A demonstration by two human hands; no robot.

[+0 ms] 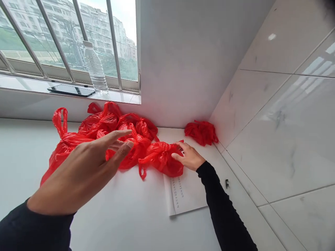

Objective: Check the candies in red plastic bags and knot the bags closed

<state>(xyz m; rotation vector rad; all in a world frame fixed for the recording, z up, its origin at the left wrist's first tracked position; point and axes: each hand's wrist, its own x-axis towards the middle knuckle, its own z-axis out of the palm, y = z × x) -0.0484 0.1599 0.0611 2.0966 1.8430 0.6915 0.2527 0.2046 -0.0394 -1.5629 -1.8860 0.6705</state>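
Note:
Several knotted red plastic bags lie in a heap on the white tabletop. My left hand (pixel 86 167) is raised in front of the heap, thumb and fingers apart, holding nothing. Behind it, partly covered, is a red bag (pixel 66 139) with its loop handle standing up. At the heap's right end is a tied red plastic bag (pixel 163 158), and my right hand (pixel 190 157) has its thumb and fingers around that bag's right side. An open notebook (pixel 192 195) with columns of handwritten marks lies partly under this bag and my right forearm.
A crumpled red bundle (pixel 201 133) sits in the far right corner by the tiled wall (pixel 288 139). A water bottle (pixel 95 69) and a dark flat device (pixel 72 90) rest on the windowsill. A small black object (pixel 227 183) lies at the right.

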